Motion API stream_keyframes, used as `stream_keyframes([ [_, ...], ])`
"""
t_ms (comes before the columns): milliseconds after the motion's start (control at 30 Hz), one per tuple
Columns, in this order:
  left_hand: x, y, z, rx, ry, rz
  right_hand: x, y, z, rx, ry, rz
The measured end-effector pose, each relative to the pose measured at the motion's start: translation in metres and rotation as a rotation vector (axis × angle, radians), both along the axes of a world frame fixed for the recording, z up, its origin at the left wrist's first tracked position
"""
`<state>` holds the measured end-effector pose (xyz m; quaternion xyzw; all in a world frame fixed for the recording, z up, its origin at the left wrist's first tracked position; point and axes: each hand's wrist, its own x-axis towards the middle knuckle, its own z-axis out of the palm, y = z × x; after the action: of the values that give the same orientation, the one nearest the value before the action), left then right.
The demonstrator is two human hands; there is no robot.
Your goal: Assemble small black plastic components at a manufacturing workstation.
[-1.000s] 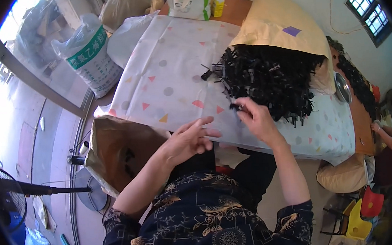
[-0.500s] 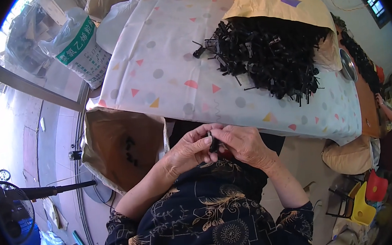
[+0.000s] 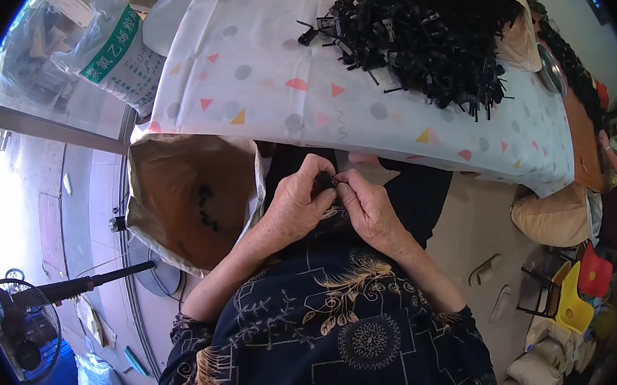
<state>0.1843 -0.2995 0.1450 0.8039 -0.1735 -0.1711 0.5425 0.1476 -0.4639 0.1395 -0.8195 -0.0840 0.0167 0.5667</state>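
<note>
A small black plastic part (image 3: 324,182) sits pinched between the fingertips of both hands, held low in front of the person's body, just below the near edge of the table (image 3: 255,87). The left hand (image 3: 294,207) curls its fingers narrowly around the part from the left, thumb and forefinger closed on it. The right hand (image 3: 369,209) meets it from the right, fingertips pressed against the same piece, so the two hands touch each other there. Most of the part is hidden by the fingers, and its shape cannot be told.

The table is covered with a white cloth printed with coloured triangles and grey dots. Toward its far right corner lies a large heap of black plastic parts (image 3: 419,32), partly resting on a tan sack (image 3: 510,28). An open brown sack (image 3: 191,195) stands against the table's near left corner, just beside the left hand, with a few dark pieces inside. A white printed bag (image 3: 116,51) stands beyond the table's left edge.
</note>
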Motion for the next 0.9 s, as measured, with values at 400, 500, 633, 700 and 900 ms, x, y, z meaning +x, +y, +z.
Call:
stream_keyframes([
  [400, -0.002, -0.005, 0.000, 0.144, -0.259, -0.043, 0.001, 0.006, -0.012, -0.030, -0.008, -0.050],
  [500, -0.001, -0.008, -0.003, 0.214, -0.382, 0.010, 0.002, 0.009, -0.016, -0.029, 0.008, -0.104],
  [633, 0.001, -0.009, -0.007, 0.132, -0.439, 0.041, 0.007, 0.008, -0.016, 0.008, -0.065, -0.115],
  [700, 0.004, -0.008, -0.005, 0.059, -0.421, 0.072, 0.011, 0.004, -0.012, 0.199, -0.069, -0.070],
  [900, 0.011, 0.014, 0.020, -1.054, 0.663, 0.115, 0.010, -0.003, -0.009, 0.615, 0.232, -0.032],
])
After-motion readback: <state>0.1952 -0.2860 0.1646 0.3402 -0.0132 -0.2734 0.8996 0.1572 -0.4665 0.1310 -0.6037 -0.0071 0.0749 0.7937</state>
